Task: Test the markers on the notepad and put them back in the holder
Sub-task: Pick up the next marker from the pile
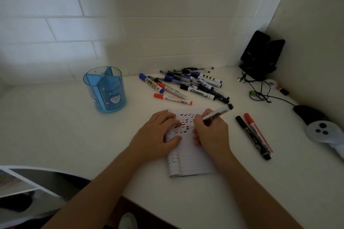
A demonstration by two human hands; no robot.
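The right hand [210,132] has its fingers [198,120] wrapped round a whiteboard marker [217,112], whose tip end is down at the notepad [191,161] and hidden behind the knuckles. Its long axis slants up and away to the right, ending in a black butt. The barrel is white with bold black print. The left hand [158,135] grasps nothing: its fingers lie spread on the page and press it to the counter [55,126], beside rows of black and red ticks.

The holder [105,89], a blue see-through pot split into wedge compartments, stands upright well to the left of and beyond the notepad. Going back, the marker has to cross over the left hand, which is the nearer of the two to the holder, and swing from its slant to upright. A heap of markers [195,83] lies beyond the notepad; a black marker [253,137] and a red marker [258,132] lie touching side by side just right of it
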